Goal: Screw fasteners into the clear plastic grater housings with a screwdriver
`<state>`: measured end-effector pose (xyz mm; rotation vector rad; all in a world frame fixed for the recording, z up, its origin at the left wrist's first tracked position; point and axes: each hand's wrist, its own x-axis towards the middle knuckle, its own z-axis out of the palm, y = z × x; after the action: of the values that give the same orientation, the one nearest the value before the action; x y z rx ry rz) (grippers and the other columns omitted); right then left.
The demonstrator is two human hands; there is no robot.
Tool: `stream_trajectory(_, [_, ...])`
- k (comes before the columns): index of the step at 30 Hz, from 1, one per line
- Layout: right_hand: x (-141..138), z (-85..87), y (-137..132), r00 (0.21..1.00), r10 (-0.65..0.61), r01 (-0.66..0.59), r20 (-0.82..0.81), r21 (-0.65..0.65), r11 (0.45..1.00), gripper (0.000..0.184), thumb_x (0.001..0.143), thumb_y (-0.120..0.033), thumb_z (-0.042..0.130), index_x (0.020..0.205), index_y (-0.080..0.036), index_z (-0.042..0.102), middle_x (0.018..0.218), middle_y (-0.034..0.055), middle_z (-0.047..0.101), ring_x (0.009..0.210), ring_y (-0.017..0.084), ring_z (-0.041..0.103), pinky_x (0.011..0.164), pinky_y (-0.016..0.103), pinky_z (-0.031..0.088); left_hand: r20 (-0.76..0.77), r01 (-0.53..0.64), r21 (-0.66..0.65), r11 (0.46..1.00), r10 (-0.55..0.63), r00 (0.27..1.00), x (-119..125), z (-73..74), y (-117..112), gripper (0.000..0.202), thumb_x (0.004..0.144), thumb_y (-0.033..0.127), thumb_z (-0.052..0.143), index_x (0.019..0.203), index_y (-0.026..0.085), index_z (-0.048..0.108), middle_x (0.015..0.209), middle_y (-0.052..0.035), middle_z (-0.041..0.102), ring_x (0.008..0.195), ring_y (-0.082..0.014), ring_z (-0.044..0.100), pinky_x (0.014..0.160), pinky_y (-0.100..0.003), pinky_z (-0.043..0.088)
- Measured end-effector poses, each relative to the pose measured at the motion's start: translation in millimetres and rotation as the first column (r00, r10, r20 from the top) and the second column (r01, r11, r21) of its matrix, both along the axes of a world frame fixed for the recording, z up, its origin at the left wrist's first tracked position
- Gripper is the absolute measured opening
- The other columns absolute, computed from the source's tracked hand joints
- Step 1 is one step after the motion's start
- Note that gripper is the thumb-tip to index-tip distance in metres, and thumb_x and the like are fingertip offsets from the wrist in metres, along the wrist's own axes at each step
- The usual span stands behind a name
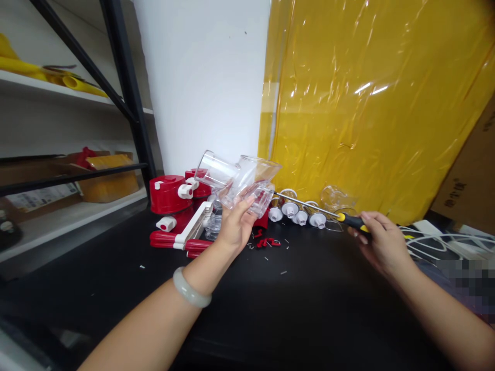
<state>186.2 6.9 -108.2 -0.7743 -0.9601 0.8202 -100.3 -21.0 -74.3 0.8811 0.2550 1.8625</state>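
Observation:
My left hand [236, 226] is closed around the base of a clear plastic housing [247, 178] with a round tube and a flared funnel, held tilted above the black table. In my right hand [386, 241] is a screwdriver [350, 221] with a black and yellow handle, gripped between the fingers. Its long shaft points left, and the tip ends at the right side of the housing's base; whether it touches is unclear. Small red plastic pieces [266, 242] and several tiny pins or screws [283, 272] lie scattered on the table [301, 314] below the housing.
Red round housings [168, 195] and red-and-white handles [189, 232] lie at the back left. Several grating drums with white ends [290, 209] stand behind the shaft, near another clear part [336, 197]. White cables [444, 239] lie right; a shelf rack [126, 62] rises left.

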Motion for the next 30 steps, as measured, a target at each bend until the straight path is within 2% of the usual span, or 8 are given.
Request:
stream_trajectory(5, [0, 2.5, -2, 1.0, -0.005, 0.005, 0.006, 0.013, 1.0, 0.054, 0.041, -0.055, 0.102, 0.064, -0.019, 0.068, 0.062, -0.0011, 0.062, 0.047, 0.008, 0.051, 0.038, 0.017, 0.035, 0.004, -0.009, 0.007, 1.0, 0.009, 1.0, 0, -0.3, 0, 0.084, 0.067, 0.017, 0.088, 0.139, 0.038, 0.051, 0.122, -0.0012, 0.076, 0.131, -0.0322, 0.065, 0.105, -0.05, 0.056])
stream_trajectory(8, [2, 4.0, -3, 0.999, 0.006, -0.005, -0.042, 0.021, 1.0, 0.05, 0.042, -0.049, 0.104, 0.067, -0.022, 0.07, 0.068, -0.0023, 0.062, 0.054, 0.009, 0.053, 0.044, 0.02, 0.045, -0.005, -0.006, 0.013, 1.0, 0.006, 1.0, -1, -1.0, 1, 0.085, 0.067, 0.018, 0.088, 0.14, 0.038, 0.05, 0.12, -0.0011, 0.077, 0.127, -0.0305, 0.067, 0.103, -0.047, 0.057])
stream_trajectory(13, [5, 2.8, -2, 0.971, 0.208, -0.208, -0.115, 0.012, 0.978, 0.05, 0.044, -0.039, 0.105, 0.083, -0.028, 0.075, 0.085, -0.0012, 0.073, 0.075, 0.014, 0.066, 0.064, 0.023, 0.056, -0.015, -0.007, 0.039, 0.999, 0.007, 1.0, -2, -2.3, 3, 0.084, 0.068, 0.019, 0.088, 0.14, 0.039, 0.049, 0.121, -0.0005, 0.076, 0.124, -0.0278, 0.068, 0.102, -0.045, 0.057])
stream_trajectory(16, [7, -1.7, 2, 0.962, 0.263, -0.265, -0.068, -0.011, 0.964, 0.052, 0.053, -0.06, 0.099, 0.084, -0.027, 0.076, 0.085, 0.0021, 0.076, 0.069, 0.017, 0.067, 0.058, 0.027, 0.054, -0.016, -0.008, 0.055, 0.998, 0.009, 1.0, -3, -3.1, 5, 0.086, 0.068, 0.02, 0.089, 0.141, 0.039, 0.048, 0.118, -0.001, 0.077, 0.12, -0.0271, 0.07, 0.1, -0.045, 0.058])
stream_trajectory(19, [10, -6.5, 5, 0.968, 0.251, -0.25, 0.011, -0.056, 0.966, 0.06, 0.075, -0.084, 0.072, 0.081, -0.024, 0.074, 0.05, 0.0009, 0.061, 0.039, 0.013, 0.049, 0.043, 0.03, 0.041, -0.026, -0.014, 0.066, 0.998, 0.016, 1.0, -2, -3.7, 6, 0.087, 0.069, 0.02, 0.089, 0.142, 0.039, 0.048, 0.115, -0.001, 0.077, 0.118, -0.0269, 0.071, 0.101, -0.046, 0.058])
stream_trajectory(21, [11, -8.0, 6, 0.966, 0.254, -0.251, 0.057, -0.056, 0.966, 0.054, 0.085, -0.078, 0.067, 0.082, -0.024, 0.072, 0.035, -0.0049, 0.043, 0.031, 0.01, 0.033, 0.041, 0.029, 0.034, -0.022, -0.021, 0.061, 0.998, 0.022, 0.999, -3, -3.6, 6, 0.086, 0.068, 0.019, 0.089, 0.142, 0.039, 0.049, 0.114, -0.0003, 0.077, 0.118, -0.0265, 0.071, 0.102, -0.047, 0.057])
stream_trajectory(23, [12, -7.3, 7, 0.961, 0.265, -0.264, 0.073, -0.022, 0.964, 0.042, 0.085, -0.066, 0.076, 0.082, -0.025, 0.071, 0.036, -0.0076, 0.038, 0.034, 0.009, 0.031, 0.043, 0.028, 0.034, -0.018, -0.025, 0.056, 0.998, 0.026, 1.0, -3, -3.1, 5, 0.084, 0.067, 0.018, 0.089, 0.14, 0.039, 0.051, 0.114, -0.0002, 0.077, 0.117, -0.0266, 0.071, 0.102, -0.047, 0.058])
stream_trajectory(30, [11, 4.6, -1, 0.922, 0.38, -0.383, -0.078, -0.033, 0.923, 0.032, 0.064, -0.035, 0.093, 0.089, -0.032, 0.074, 0.09, -0.0009, 0.075, 0.075, 0.019, 0.066, 0.061, 0.031, 0.052, -0.064, -0.032, 0.049, 0.998, 0.035, 0.997, -5, -5.4, 7, 0.061, 0.068, 0.023, 0.09, 0.123, 0.032, 0.065, 0.116, -0.0027, 0.076, 0.123, -0.0303, 0.068, 0.101, -0.046, 0.059])
